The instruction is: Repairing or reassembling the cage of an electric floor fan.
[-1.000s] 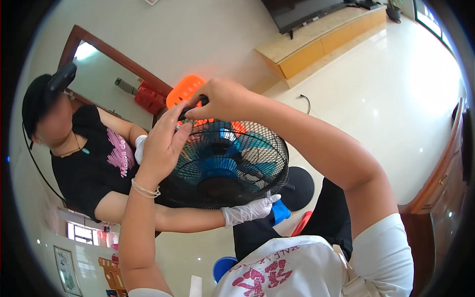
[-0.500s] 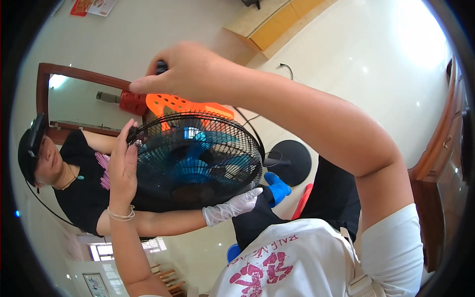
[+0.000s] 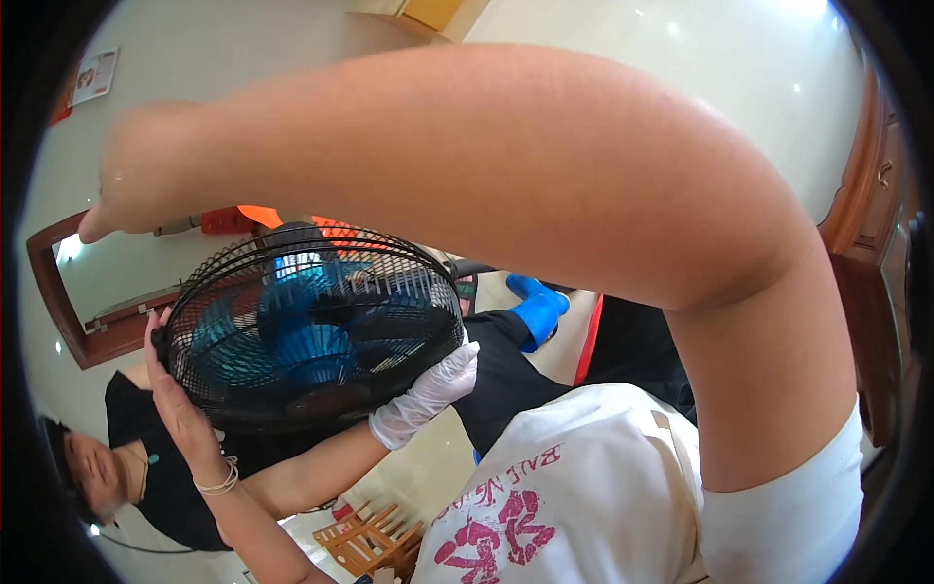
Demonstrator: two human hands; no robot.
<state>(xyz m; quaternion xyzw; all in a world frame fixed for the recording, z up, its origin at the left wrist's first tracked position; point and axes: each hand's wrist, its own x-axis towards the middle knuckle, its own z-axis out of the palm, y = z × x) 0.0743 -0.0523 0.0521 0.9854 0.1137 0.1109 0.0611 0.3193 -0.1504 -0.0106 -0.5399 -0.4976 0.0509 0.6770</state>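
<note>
A black wire-caged fan (image 3: 311,321) with blue blades is tilted across the middle of the view. My left hand (image 3: 185,399) grips the left rim of its cage, fingers reaching up along the edge. My right hand (image 3: 146,170) is raised at the upper left, above and left of the fan, blurred, with fingers curled; anything inside it is hidden, and my forearm crosses over the top of the fan. A co-worker's white-gloved hand (image 3: 423,394) supports the lower right of the cage, close to the rim.
A co-worker (image 3: 92,457) in black is at the lower left. A framed mirror (image 3: 44,282), an orange perforated plastic object (image 3: 258,216), a wooden cabinet (image 3: 880,185) at right, a blue-covered foot (image 3: 535,311), and wooden chairs (image 3: 360,535) surround us.
My right hand has swept up and left, its forearm now spanning the view. My left hand and the fan sit further left in the picture, and the whole view has shifted.
</note>
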